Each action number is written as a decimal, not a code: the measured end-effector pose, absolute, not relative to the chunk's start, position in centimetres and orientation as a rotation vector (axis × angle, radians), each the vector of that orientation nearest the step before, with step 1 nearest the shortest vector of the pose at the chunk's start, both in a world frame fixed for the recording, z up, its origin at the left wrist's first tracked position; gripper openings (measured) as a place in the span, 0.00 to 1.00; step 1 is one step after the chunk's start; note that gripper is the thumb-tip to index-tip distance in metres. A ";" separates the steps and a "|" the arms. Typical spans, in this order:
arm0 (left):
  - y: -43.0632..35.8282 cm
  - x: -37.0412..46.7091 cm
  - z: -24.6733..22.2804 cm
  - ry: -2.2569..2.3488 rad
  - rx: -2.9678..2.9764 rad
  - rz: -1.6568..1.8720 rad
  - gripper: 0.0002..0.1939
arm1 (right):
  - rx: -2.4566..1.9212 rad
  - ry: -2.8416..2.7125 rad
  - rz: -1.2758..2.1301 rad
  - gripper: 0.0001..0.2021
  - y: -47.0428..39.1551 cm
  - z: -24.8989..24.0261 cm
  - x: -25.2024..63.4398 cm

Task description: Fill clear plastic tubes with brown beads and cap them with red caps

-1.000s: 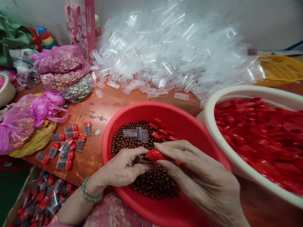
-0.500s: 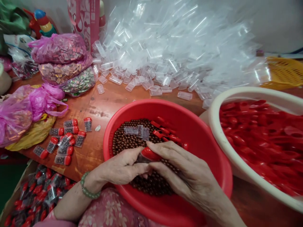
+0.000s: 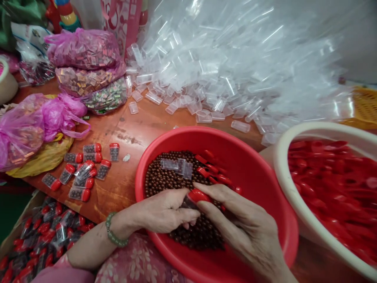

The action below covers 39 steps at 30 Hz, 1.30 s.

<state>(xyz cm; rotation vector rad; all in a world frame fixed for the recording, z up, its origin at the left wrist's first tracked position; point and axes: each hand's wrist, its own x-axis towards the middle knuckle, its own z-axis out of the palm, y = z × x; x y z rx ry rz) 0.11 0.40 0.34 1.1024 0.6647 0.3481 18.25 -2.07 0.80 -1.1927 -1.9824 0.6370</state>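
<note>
A small clear container with a red cap [image 3: 198, 195] is between my hands, above the red basin [image 3: 159, 137]. My left hand [image 3: 166, 210], with a green bead bracelet at the wrist, is closed round its clear body. The thumb and fingers of my right hand [image 3: 244, 222] pinch the red cap. Below them, the basin holds brown beads [image 3: 165, 182], a few clear empty containers [image 3: 187, 170] and several red caps [image 3: 225, 180].
Filled containers [image 3: 79, 194] lie on the wooden table at left, with more in a box [image 3: 44, 243] below. Bags [image 3: 85, 49] stand behind. Clear containers [image 3: 212, 70] are heaped at the back. A cream basin [image 3: 282, 157] of red pieces is at right.
The view has shifted, so most things sit further right in it. My right fingertips have drawn back and the red cap shows more fully between my hands.
</note>
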 end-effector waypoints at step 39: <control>-0.1 1.5 -0.6 0.498 0.672 0.488 0.29 | -1.121 -2.328 -0.203 0.30 -2.1 0.2 16.9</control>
